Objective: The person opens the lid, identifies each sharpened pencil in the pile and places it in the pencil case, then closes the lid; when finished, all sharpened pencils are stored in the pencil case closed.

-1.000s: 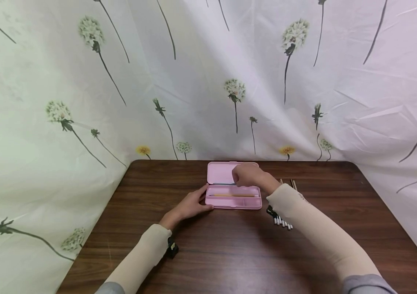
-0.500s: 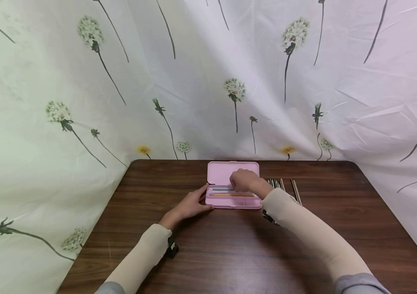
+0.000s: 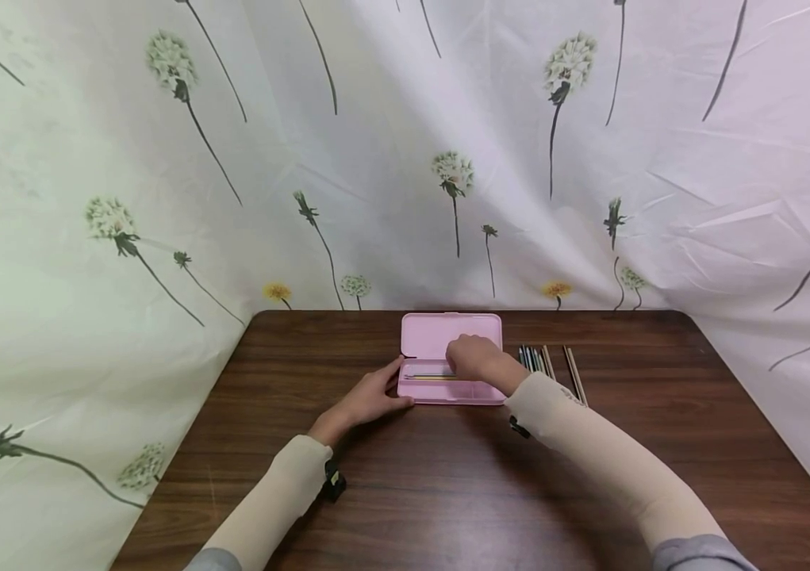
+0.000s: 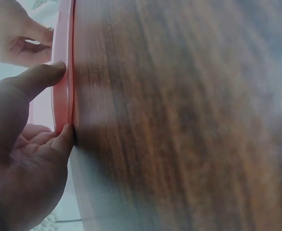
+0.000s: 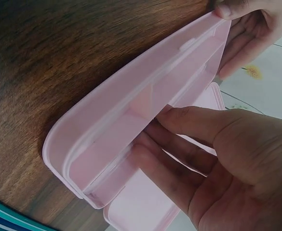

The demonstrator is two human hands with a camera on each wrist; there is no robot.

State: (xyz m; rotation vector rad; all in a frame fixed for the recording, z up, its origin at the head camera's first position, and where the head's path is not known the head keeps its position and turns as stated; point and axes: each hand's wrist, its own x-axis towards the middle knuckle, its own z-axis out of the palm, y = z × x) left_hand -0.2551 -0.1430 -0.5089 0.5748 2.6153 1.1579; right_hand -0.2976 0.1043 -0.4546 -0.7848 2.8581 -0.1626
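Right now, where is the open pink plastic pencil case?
In the head view, the pencil case lies near the far edge of the brown wooden table, between the left hand and the slim pencils.

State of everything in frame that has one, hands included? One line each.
Pencil case: open
Lid: swung back, inner face showing
Pencils in case: lying lengthwise, partly hidden
Loose pencils: lying right of case, partly hidden
Left hand: holding case's left end
Right hand: fingers inside case, grip unclear
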